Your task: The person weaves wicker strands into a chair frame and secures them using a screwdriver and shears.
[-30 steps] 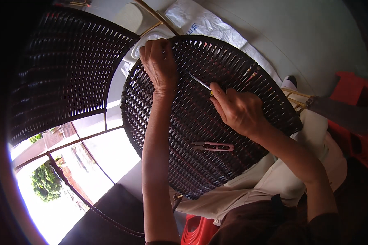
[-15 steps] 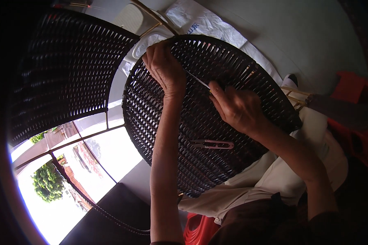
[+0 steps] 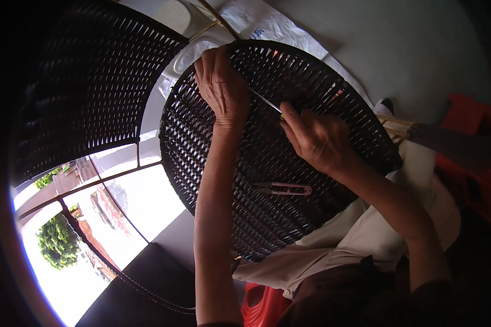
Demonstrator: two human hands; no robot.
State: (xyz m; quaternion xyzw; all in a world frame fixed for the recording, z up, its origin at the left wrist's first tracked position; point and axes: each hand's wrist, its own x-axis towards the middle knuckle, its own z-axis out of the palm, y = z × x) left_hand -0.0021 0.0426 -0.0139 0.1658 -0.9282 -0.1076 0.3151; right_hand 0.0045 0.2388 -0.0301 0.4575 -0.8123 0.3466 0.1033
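A dark woven wicker chair seat (image 3: 267, 152) lies tilted over my lap. My left hand (image 3: 223, 86) is closed at its upper left rim, fingers curled over the edge; whatever may be under the fingertips is hidden. In my closed right hand (image 3: 319, 139) is a screwdriver (image 3: 267, 102) with a thin metal shaft, its handle mostly covered by my fingers. The shaft points up and left toward my left hand, and its tip is hard to see against the weave. Thread snips (image 3: 286, 188) with pinkish handles rest on the weave below my right hand, between my forearms.
The curved woven back (image 3: 98, 82) rises at the left, joined by thin frame bars (image 3: 112, 177). White plastic sheeting (image 3: 273, 24) lies on the floor beyond. Red plastic stools (image 3: 469, 120) stand at the right, and something red (image 3: 264, 305) shows below my lap.
The chair and its woven back have shifted slightly left and up in the view. Both hands keep their grips, with the tool's shaft at nearly the same angle.
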